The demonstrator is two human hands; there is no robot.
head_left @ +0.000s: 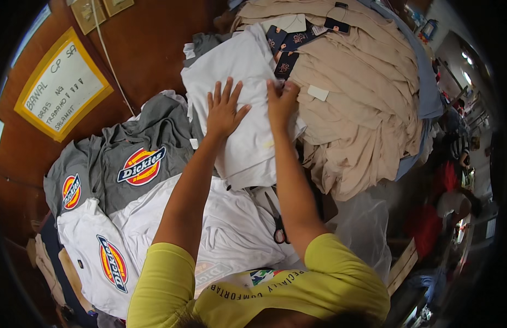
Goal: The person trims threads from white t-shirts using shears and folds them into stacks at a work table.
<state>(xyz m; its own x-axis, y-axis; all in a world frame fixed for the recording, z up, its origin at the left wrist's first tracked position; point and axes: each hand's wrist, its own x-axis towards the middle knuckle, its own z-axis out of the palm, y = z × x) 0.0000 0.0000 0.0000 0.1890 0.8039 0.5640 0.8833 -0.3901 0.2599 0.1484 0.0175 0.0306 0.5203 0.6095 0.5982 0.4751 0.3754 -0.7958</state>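
Note:
A folded white garment [245, 71] lies on top of a pile in front of me. My left hand [226, 112] rests palm down on it, fingers spread. At its right edge my right hand [282, 105] has the thumb on the white cloth and the fingers curled over the side; the fingertips are partly hidden. Just beyond that hand lies a dark hang tag [286, 64]. More dark tags [297, 38] sit between the white garment and a tall heap of beige garments [357, 98].
Grey shirts [111, 147] and white shirts [95, 246] with round red-and-yellow prints are spread at left. Dark-handled scissors [280, 232] lie below my right forearm. Clear plastic [365, 227] hangs at right. A yellow-framed sign [65, 85] is on the brown wooden wall [155, 44].

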